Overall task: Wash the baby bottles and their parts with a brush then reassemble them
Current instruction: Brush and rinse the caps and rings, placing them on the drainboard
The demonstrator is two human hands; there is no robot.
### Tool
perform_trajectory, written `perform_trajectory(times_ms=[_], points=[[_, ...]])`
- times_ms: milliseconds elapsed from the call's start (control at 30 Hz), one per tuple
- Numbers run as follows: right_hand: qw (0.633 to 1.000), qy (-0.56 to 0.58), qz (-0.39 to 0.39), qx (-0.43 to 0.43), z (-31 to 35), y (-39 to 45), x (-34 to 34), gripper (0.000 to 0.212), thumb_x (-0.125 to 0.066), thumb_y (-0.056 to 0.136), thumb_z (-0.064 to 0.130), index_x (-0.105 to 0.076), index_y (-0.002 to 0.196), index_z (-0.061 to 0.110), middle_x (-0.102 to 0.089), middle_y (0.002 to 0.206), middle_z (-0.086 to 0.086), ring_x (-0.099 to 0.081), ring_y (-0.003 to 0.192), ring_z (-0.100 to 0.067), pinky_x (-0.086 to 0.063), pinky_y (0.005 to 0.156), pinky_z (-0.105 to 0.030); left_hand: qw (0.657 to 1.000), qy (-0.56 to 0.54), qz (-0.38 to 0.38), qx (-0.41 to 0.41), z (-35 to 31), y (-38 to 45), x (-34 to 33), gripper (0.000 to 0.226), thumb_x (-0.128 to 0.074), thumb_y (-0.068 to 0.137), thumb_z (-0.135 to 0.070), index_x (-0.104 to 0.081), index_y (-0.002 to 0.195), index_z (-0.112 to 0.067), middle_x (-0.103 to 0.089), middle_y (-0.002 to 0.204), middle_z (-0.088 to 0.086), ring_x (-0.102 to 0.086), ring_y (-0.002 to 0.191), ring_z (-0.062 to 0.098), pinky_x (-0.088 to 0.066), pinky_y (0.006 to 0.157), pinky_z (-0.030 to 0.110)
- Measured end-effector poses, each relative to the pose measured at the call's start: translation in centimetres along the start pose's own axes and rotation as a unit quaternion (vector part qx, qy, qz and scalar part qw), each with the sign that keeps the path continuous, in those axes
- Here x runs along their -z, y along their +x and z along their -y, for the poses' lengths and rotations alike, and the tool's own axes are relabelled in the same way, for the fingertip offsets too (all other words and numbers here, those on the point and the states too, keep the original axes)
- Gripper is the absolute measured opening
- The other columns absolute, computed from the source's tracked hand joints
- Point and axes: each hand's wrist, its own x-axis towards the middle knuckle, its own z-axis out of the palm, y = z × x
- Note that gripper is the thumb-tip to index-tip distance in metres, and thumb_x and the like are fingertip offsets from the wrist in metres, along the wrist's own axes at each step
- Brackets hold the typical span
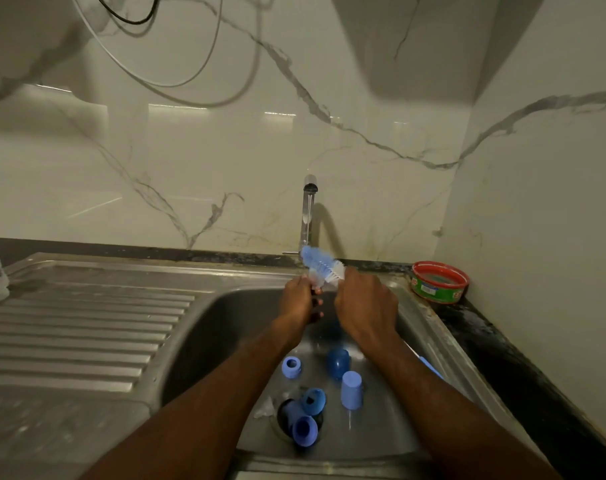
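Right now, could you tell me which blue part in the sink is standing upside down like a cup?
The light blue cap, right of the drain, stands closed end up; the other blue pieces lie tilted or show their openings.

brush (pixel 320 263): blue-white bristles | caps (pixel 351 389): blue | tub (pixel 439 282): red-green | wall (pixel 190 150): grey-veined white marble

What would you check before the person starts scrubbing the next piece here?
1. Brush in hand: ok, the left hand grips its handle and the right hand is at the bristles.
2. Parts within reach: ok, blue pieces such as the upturned cap lie in the sink.
3. Drain clear: not ok, a blue ring sits in it.
4. Water running from the tap: cannot tell.
5. Soap tub nearby: ok, on the counter to the right.
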Motion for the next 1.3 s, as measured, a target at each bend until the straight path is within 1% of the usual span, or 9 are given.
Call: perform_trajectory(times_ms=[133,333,500,567,733,933,1067,1200,1300], points=[[0.998,-0.002,-0.053,0.019,-1.0,-0.4,0.6,0.028,-0.060,0.097,0.038,-0.059,0.120,0.023,-0.071,0.100,-0.004,-0.068,0.082,-0.021,-0.037,0.059,-0.029,0.998,-0.009,-0.051,-0.031,0.8,0.4,0.6,0.024,-0.050,0.105,-0.031,-0.065,0.099,-0.012,-0.062,0.087,0.009,-0.058,0.076,0.020,-0.053,0.073,0.036],[0.999,-0.016,0.015,0.037,0.3,-0.1,-0.6,0.027,-0.066,0.094,0.029,-0.060,0.120,0.024,-0.069,0.105,-0.002,-0.064,0.084,-0.018,-0.040,0.067,-0.030,0.996,-0.021,0.026,-0.079,0.6,-0.1,0.5,0.023,-0.049,0.106,-0.021,-0.066,0.114,-0.009,-0.071,0.101,0.009,-0.073,0.084,0.017,-0.057,0.063,0.023],[1.000,-0.002,-0.004,-0.005,-1.5,0.7,1.0,0.028,-0.059,0.099,0.031,-0.059,0.126,0.022,-0.069,0.113,-0.006,-0.067,0.098,-0.024,-0.044,0.071,-0.031,0.991,0.033,0.059,-0.115,0.9,-0.5,0.3,0.020,-0.052,0.105,-0.023,-0.067,0.112,-0.011,-0.071,0.104,0.013,-0.074,0.092,0.020,-0.061,0.071,0.028],[1.000,0.026,-0.005,-0.007,-2.0,0.7,1.4,0.031,-0.056,0.101,0.034,-0.058,0.129,0.021,-0.068,0.116,-0.007,-0.066,0.100,-0.023,-0.048,0.077,-0.033,0.993,0.015,0.032,-0.109,0.9,-0.2,0.4,0.023,-0.053,0.105,-0.024,-0.067,0.113,-0.008,-0.071,0.103,0.012,-0.074,0.091,0.020,-0.060,0.070,0.026],[0.997,0.042,0.009,0.064,0.0,-1.2,-0.2,0.028,-0.062,0.097,0.036,-0.057,0.122,0.023,-0.068,0.103,-0.002,-0.064,0.085,-0.016,-0.045,0.067,-0.028,0.998,-0.045,0.028,-0.039,0.9,0.4,1.4,0.025,-0.050,0.106,-0.017,-0.066,0.116,-0.002,-0.073,0.105,0.017,-0.073,0.092,0.022,-0.059,0.071,0.027],[0.998,-0.027,-0.007,0.053,1.3,-0.2,-1.1,0.020,-0.068,0.093,0.033,-0.062,0.110,0.024,-0.069,0.094,0.000,-0.058,0.072,-0.015,-0.037,0.062,-0.029,0.996,0.064,0.014,-0.058,0.8,0.0,0.3,0.029,-0.040,0.109,-0.026,-0.064,0.114,-0.011,-0.071,0.103,0.013,-0.071,0.092,0.025,-0.060,0.066,0.032],[0.998,-0.047,-0.022,0.032,-0.3,0.0,0.5,0.025,-0.066,0.093,0.030,-0.061,0.117,0.023,-0.070,0.102,-0.005,-0.068,0.086,-0.023,-0.037,0.062,-0.031,0.997,0.061,-0.010,-0.044,0.7,0.3,0.1,0.022,-0.043,0.108,-0.029,-0.062,0.109,-0.018,-0.065,0.098,0.010,-0.066,0.087,0.020,-0.057,0.057,0.028],[0.999,0.009,0.002,0.035,-0.7,-0.4,0.9,0.026,-0.059,0.098,0.030,-0.057,0.122,0.020,-0.067,0.104,-0.007,-0.065,0.088,-0.024,-0.044,0.067,-0.034,0.997,0.044,-0.053,-0.028,0.9,0.9,1.3,0.024,-0.046,0.107,-0.025,-0.062,0.113,-0.008,-0.064,0.098,0.013,-0.065,0.087,0.022,-0.061,0.078,0.039],[0.993,0.017,0.017,0.119,0.5,-1.8,-0.4,0.015,-0.053,0.099,0.028,-0.058,0.112,0.020,-0.063,0.090,-0.004,-0.058,0.074,-0.021,-0.046,0.063,-0.037,0.996,-0.065,-0.035,0.052,0.0,0.7,1.5,0.033,-0.042,0.108,-0.027,-0.060,0.119,-0.001,-0.067,0.111,0.017,-0.066,0.103,0.029,-0.056,0.089,0.041]])
